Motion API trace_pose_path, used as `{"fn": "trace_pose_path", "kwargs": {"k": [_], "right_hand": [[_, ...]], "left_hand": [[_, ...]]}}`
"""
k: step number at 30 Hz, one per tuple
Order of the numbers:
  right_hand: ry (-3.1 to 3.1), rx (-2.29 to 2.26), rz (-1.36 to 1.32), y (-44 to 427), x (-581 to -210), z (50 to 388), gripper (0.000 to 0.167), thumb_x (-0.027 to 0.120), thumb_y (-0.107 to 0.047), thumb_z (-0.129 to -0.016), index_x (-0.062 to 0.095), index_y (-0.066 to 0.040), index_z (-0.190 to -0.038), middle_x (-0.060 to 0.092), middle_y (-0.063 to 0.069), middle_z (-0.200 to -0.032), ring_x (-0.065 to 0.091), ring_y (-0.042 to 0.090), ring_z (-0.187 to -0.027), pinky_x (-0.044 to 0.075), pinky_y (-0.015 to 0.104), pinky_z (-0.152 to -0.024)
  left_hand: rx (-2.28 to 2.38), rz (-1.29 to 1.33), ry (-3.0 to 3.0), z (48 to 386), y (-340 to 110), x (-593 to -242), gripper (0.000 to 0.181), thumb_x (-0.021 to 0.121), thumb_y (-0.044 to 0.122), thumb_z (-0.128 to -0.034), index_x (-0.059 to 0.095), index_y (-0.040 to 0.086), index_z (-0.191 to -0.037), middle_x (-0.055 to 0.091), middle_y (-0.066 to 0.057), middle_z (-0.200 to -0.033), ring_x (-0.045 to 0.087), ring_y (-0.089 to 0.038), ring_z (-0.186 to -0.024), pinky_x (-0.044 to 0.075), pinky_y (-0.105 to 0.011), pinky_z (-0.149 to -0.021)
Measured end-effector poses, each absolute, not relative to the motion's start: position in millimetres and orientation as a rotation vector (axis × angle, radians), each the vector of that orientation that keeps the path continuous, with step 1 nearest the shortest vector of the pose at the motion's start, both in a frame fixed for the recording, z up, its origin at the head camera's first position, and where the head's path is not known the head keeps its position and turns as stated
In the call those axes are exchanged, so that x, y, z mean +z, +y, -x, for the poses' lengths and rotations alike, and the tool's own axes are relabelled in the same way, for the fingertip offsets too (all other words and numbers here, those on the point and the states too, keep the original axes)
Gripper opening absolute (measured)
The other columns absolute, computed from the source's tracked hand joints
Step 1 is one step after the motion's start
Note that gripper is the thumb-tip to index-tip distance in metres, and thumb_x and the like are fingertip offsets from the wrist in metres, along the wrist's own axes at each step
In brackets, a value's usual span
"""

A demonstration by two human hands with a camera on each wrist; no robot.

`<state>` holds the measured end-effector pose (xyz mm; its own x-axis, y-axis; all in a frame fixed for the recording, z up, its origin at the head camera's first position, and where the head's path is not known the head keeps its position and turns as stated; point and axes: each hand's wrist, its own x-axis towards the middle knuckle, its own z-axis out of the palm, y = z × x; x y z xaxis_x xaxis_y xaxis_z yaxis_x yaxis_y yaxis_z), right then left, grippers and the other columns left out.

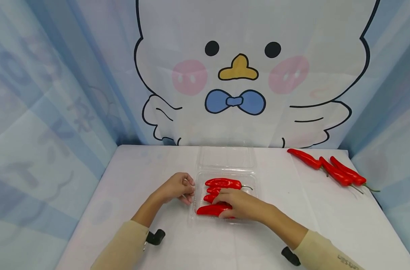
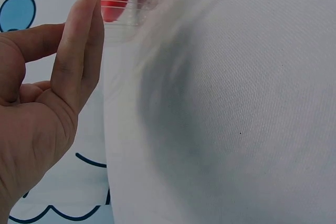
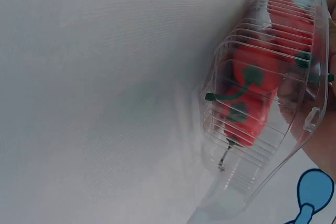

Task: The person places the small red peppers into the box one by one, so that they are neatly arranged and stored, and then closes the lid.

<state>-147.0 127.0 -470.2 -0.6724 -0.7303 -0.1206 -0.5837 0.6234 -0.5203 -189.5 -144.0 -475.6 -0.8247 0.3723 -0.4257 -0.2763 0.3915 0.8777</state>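
A clear plastic clamshell box (image 1: 255, 197) lies with its lid (image 1: 226, 157) folded back, away from me. Several red chili peppers (image 1: 223, 183) are lined up in its base, their green stems toward the right. My right hand (image 1: 240, 204) reaches into the box and grips the nearest pepper (image 1: 208, 210), thumb on the near side and fingers beyond it; those fingers partly cover the middle peppers. Through the box wall in the right wrist view, green-stemmed peppers (image 3: 247, 119) show. At the box's left side, my left hand (image 1: 179, 187) has its fingertips against the edge, holding no pepper.
Three more red chili peppers (image 1: 340, 174) lie at the table's back right. A white cloth covers the table (image 1: 141, 165). Behind it hangs a curtain (image 1: 235, 127) with a cartoon bird, and blue curtains (image 1: 56, 112) enclose the sides.
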Motion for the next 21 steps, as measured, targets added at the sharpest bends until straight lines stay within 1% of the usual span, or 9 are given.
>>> {"fn": "trace_pose_path", "kwargs": {"k": [5,14,21], "right_hand": [[2.528,-0.656,1.054,129.0,-474.0,147.9,0.039,0.082,-0.035,-0.088,0.072,-0.026,-0.125,0.067,-0.010,-0.123,0.058,0.008,-0.115,0.059,0.029,-0.096],[2.544,-0.656,1.067,128.1,-474.3,146.9,0.040,0.082,-0.035,-0.088,0.072,-0.025,-0.125,0.068,-0.009,-0.122,0.058,0.008,-0.115,0.060,0.029,-0.096],[2.558,-0.646,1.098,128.0,-476.0,145.0,0.039,0.080,-0.037,-0.090,0.071,-0.024,-0.125,0.067,-0.008,-0.122,0.058,0.008,-0.115,0.058,0.031,-0.099]], "left_hand": [[1.471,-0.097,2.077,189.8,-144.8,-476.3,0.014,0.063,-0.002,-0.0974,0.055,-0.003,-0.108,0.068,-0.013,-0.080,0.069,-0.018,-0.059,0.065,-0.035,-0.060],[1.470,-0.104,2.075,189.7,-145.7,-476.5,0.015,0.063,-0.001,-0.0979,0.054,-0.004,-0.110,0.069,-0.013,-0.081,0.068,-0.017,-0.059,0.065,-0.033,-0.060],[1.477,-0.099,2.073,189.0,-145.2,-477.2,0.015,0.063,-0.002,-0.0974,0.054,-0.004,-0.109,0.069,-0.013,-0.080,0.068,-0.017,-0.058,0.065,-0.034,-0.059]]}}
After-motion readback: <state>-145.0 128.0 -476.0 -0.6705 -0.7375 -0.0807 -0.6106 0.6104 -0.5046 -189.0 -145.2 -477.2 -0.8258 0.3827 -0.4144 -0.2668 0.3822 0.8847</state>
